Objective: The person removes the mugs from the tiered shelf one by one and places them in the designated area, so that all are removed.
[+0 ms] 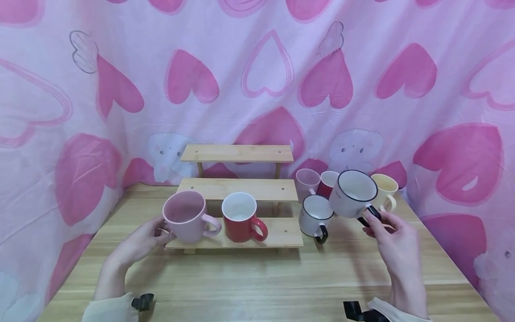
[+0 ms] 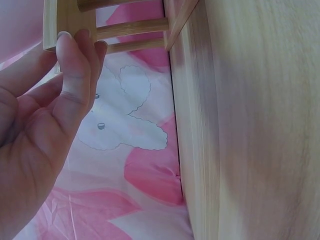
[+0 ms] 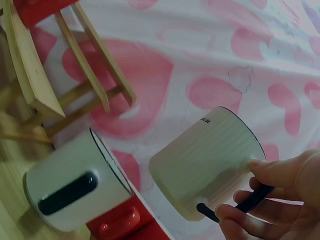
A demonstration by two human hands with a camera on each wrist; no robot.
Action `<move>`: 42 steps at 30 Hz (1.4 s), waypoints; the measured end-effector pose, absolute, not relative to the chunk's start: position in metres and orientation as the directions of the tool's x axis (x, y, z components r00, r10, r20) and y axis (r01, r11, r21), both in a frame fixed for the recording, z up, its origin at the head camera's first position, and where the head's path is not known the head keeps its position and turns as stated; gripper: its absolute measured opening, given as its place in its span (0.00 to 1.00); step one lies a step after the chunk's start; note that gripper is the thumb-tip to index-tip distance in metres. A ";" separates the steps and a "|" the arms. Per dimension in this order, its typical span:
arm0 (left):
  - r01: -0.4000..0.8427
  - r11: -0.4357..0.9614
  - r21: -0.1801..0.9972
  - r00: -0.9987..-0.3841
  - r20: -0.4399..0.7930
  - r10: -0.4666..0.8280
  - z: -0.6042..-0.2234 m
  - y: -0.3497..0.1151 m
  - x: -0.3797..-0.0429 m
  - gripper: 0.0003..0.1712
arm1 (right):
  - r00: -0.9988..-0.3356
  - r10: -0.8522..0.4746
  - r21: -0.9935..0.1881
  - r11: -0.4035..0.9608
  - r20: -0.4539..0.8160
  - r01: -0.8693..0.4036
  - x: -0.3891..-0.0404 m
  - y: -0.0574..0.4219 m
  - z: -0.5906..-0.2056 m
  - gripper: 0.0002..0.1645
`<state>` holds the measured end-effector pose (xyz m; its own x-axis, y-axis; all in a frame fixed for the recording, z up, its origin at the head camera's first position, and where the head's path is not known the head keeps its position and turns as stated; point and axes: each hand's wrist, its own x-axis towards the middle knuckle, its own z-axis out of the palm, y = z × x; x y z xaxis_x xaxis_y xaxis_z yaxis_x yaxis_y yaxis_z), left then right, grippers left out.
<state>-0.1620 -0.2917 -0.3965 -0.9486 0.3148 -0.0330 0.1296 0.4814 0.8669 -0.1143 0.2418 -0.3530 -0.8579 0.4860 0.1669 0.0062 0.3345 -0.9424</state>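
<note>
A white mug with a dark rim [image 1: 354,197] is up off the table, and my right hand [image 1: 396,239] pinches its black handle. The right wrist view shows thumb and fingers around that handle [image 3: 254,198]. On the lowest board of the wooden tiered shelf [image 1: 237,190] stand a pink mug [image 1: 185,217] and a red mug [image 1: 240,223], handles to the right. My left hand [image 1: 141,239] grips the left end of that board, beside the pink mug. In the left wrist view its fingertips [image 2: 65,37] lie against the board's end.
Right of the shelf stand another white mug with a black handle [image 1: 315,217], a pink mug [image 1: 307,182], a red mug with a pale inside [image 1: 327,180] and a cream mug [image 1: 384,185]. A pink heart-patterned cloth [image 1: 265,62] hangs behind the wooden table [image 1: 241,286].
</note>
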 end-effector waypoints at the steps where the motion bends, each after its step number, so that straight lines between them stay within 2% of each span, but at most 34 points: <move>1: 0.126 0.484 0.866 -0.949 -0.036 0.312 -0.396 -0.292 -0.161 0.21 | -0.853 0.495 -0.941 0.338 0.164 0.015 -0.114 0.243 -0.354 0.22; 6: 0.130 0.486 0.864 -0.951 -0.029 0.306 -0.396 -0.294 -0.159 0.22 | -0.843 0.515 -0.948 0.318 0.154 0.021 -0.114 0.251 -0.361 0.19; 13: 0.118 0.456 0.882 -0.948 -0.036 0.315 -0.400 -0.291 -0.163 0.23 | -0.850 0.518 -0.936 0.340 0.101 0.096 -0.115 0.268 -0.376 0.22; 22: 0.120 0.445 0.887 -0.948 -0.030 0.317 -0.398 -0.290 -0.164 0.23 | -0.888 0.457 -0.937 0.331 0.057 0.111 -0.115 0.278 -0.391 0.23; 29: 0.149 0.455 0.878 -0.946 -0.007 0.324 -0.396 -0.291 -0.160 0.22 | -0.925 0.379 -0.981 0.184 0.010 0.065 -0.120 0.279 -0.405 0.20; 33: 0.148 0.451 0.880 -0.945 -0.009 0.326 -0.396 -0.291 -0.159 0.22 | -0.937 0.348 -0.987 0.135 -0.036 0.088 -0.123 0.279 -0.415 0.21; 39: 0.146 0.449 0.881 -0.945 -0.011 0.328 -0.396 -0.290 -0.159 0.23 | -0.936 0.343 -0.969 0.192 -0.080 0.153 -0.125 0.280 -0.426 0.25; 42: 0.156 0.451 0.879 -0.944 -0.002 0.330 -0.396 -0.290 -0.159 0.22 | -0.935 0.345 -0.971 0.178 -0.089 0.158 -0.125 0.279 -0.429 0.22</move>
<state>-0.1593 -0.2901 -0.3956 -0.9439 0.3302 -0.0016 0.1563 0.4511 0.8787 -0.1253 0.2793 -0.4293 -0.9346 0.3445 -0.0885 0.1576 0.1780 -0.9713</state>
